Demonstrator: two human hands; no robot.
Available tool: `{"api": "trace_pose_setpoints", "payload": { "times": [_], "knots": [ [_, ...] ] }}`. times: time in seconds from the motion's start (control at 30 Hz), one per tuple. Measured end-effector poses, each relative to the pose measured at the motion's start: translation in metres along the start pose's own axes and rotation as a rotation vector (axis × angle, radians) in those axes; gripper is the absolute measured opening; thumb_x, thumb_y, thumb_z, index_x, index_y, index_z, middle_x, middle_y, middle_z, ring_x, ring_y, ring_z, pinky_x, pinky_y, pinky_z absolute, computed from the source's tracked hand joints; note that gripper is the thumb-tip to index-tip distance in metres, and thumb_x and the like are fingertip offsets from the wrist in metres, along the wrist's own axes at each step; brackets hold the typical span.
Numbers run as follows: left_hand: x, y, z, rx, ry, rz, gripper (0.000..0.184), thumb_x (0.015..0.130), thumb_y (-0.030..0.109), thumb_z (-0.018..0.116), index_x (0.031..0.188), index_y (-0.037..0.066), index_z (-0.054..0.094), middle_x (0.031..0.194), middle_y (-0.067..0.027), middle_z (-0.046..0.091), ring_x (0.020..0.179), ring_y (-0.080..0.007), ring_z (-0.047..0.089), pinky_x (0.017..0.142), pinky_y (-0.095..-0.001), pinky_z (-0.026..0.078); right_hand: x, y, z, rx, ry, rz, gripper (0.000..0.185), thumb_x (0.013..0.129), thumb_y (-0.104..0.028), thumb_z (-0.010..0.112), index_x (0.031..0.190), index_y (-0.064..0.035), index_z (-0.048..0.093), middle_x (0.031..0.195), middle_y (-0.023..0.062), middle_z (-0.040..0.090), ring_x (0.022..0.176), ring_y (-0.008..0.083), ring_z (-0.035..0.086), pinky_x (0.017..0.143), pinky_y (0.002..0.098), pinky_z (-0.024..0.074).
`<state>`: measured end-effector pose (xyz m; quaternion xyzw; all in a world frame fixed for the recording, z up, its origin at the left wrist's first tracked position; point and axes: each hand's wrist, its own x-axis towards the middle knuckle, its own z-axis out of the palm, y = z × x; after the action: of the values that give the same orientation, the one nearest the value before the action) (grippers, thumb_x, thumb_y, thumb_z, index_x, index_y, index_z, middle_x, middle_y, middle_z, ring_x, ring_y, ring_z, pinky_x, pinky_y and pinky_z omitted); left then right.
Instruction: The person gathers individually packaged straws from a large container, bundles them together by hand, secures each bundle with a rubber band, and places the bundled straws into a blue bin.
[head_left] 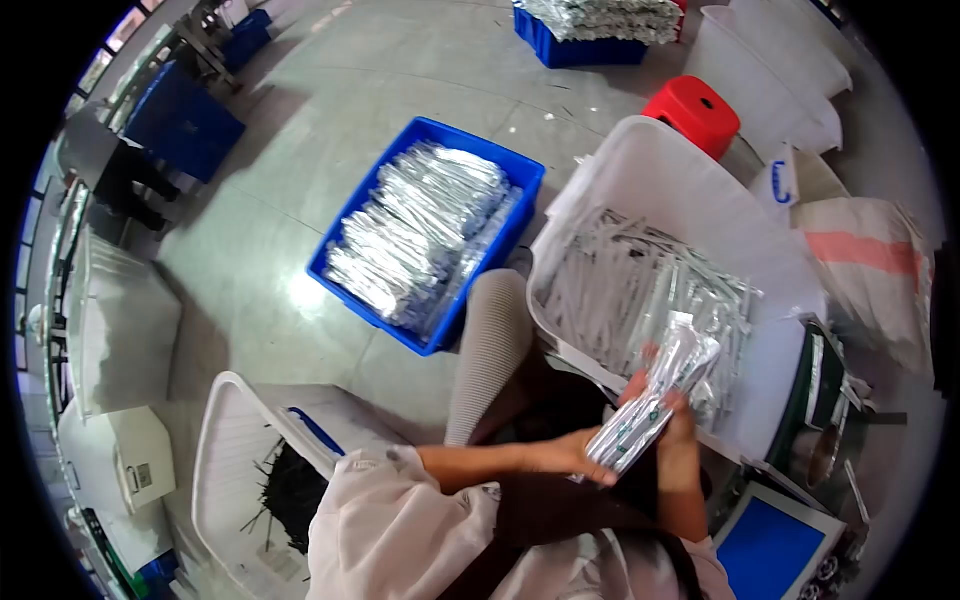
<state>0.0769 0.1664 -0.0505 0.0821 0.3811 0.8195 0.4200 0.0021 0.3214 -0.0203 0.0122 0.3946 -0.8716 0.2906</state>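
A bundle of long, thin silver foil packets [640, 410] with small green print lies slantwise in front of my body. My left hand [588, 456] is closed around its lower end. Farther up, my right hand [676, 408] grips the bundle's side, some fingers partly hidden behind it. Just beyond my hands, a large white bin [570, 235] holds many loose packets of the same look [625, 275]. Ahead, a blue crate [330, 240] on the floor is filled with stacked silver packets [420, 225].
Left of me stands a white tub [225, 430] with thin black sticks [292, 490]. A red stool [695, 110] and a woven sack [865, 265] are beyond the bin. A blue-topped device [770, 548] sits at my right. Another person [105, 160] stands far left.
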Motion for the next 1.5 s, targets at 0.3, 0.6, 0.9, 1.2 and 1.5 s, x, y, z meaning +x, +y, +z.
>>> {"api": "trace_pose_setpoints", "payload": {
  "times": [0.3, 0.6, 0.9, 1.2, 1.5],
  "knots": [
    [-0.017, 0.088, -0.037, -0.037, 0.512, 0.294, 0.043, 0.069, 0.015, 0.065, 0.105, -0.003, 0.052, 0.094, -0.0113, 0.060, 0.089, -0.0193, 0.057, 0.080, -0.0310, 0.045, 0.048, -0.014, 0.044, -0.348, -0.085, -0.080, 0.072, 0.074, -0.034, 0.066, 0.126, 0.0011, 0.031, 0.119, 0.0121, 0.046, 0.107, 0.0238, 0.046, 0.088, 0.0345, 0.0390],
    [0.008, 0.220, -0.300, 0.110, 1.267, 0.520, 0.046, 0.080, 0.015, 0.057, 0.122, 0.005, 0.039, 0.094, -0.0107, 0.059, 0.086, -0.0181, 0.055, 0.079, -0.0309, 0.044, 0.027, -0.040, -0.054, -0.546, 0.494, -0.103, 0.037, 0.082, -0.014, 0.056, 0.116, -0.0018, 0.045, 0.105, 0.0084, 0.054, 0.097, 0.0164, 0.052, 0.080, 0.0285, 0.0406],
    [0.156, 0.156, -0.187, 0.864, 0.852, 0.325, 0.017, 0.078, 0.009, 0.058, 0.093, 0.001, 0.058, 0.079, -0.0105, 0.062, 0.073, -0.0165, 0.060, 0.065, -0.0267, 0.047, 0.156, 0.045, -0.208, -1.206, 0.405, 0.403, 0.048, 0.069, -0.034, 0.070, 0.098, 0.0028, 0.056, 0.087, 0.0126, 0.060, 0.085, 0.0216, 0.059, 0.075, 0.0304, 0.0457],
    [0.223, -0.029, -0.286, 1.508, 0.723, -0.862, 0.056, 0.075, 0.036, 0.055, 0.104, -0.012, 0.048, 0.105, -0.0274, 0.053, 0.093, -0.0391, 0.055, 0.084, -0.0409, 0.043, 0.210, 0.121, -0.156, -1.544, 0.831, 0.662, 0.098, 0.053, -0.050, 0.073, 0.120, 0.0094, 0.033, 0.114, 0.0245, 0.045, 0.107, 0.0339, 0.047, 0.085, 0.0369, 0.0413],
    [0.205, 0.005, -0.271, 0.742, 1.319, -0.783, 0.098, 0.071, 0.061, 0.050, 0.114, -0.023, 0.022, 0.110, -0.0342, 0.046, 0.105, -0.0394, 0.049, 0.090, -0.0388, 0.038, 0.215, 0.102, -0.149, -1.031, 0.737, 0.573, 0.071, 0.055, -0.039, 0.073, 0.105, 0.0079, 0.052, 0.100, 0.0255, 0.057, 0.094, 0.0352, 0.056, 0.080, 0.0357, 0.0440]
  ]
}}
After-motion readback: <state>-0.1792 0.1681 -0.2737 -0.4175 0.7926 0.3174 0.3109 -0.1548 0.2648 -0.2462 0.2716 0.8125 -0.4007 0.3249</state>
